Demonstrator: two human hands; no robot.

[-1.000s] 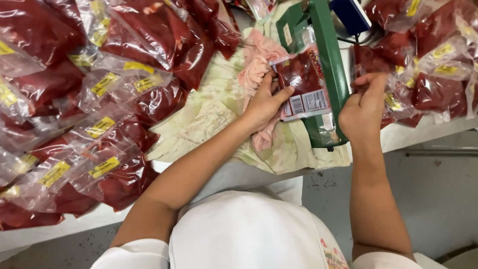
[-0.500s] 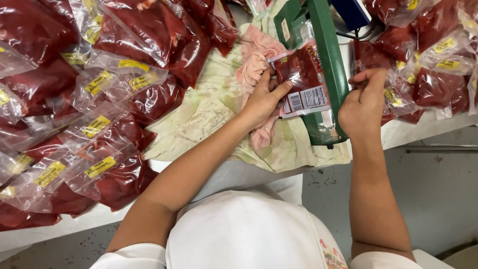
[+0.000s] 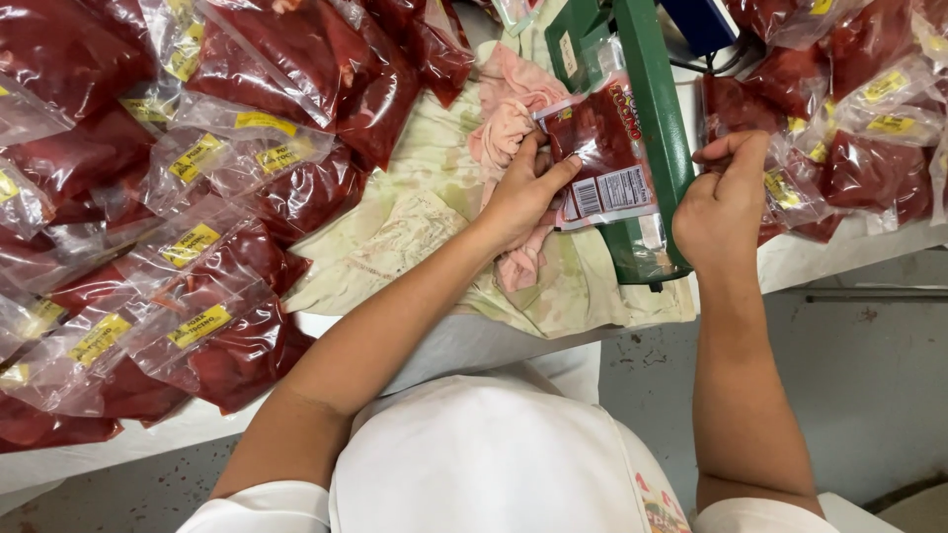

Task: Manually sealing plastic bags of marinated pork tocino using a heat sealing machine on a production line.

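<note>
Only the head view is given, and in it a clear pouch (image 3: 599,148) filled with dark red paste is seen laid across the green bar of a heat sealer (image 3: 652,128), near the middle of the white surface (image 3: 464,341). The pouch's long axis runs roughly from upper left to lower right, with its labelled end pointing toward the person. The left hand (image 3: 523,192) is the nearer one: the pouch lies immediately to its right, and its left edge is pinched between the thumb and curled fingers (image 3: 533,148). The right hand (image 3: 726,192) is held just beside the sealer bar on the far side, apart from the pouch's body; its fingers are drawn together as if nipping something thin, but whether a film edge is caught there cannot be told. A pink cloth (image 3: 513,99) and a pale stained cloth (image 3: 415,217) lie under the left hand. Heaps of filled pouches (image 3: 197,178) are piled at left, and more are stacked at right.
</note>
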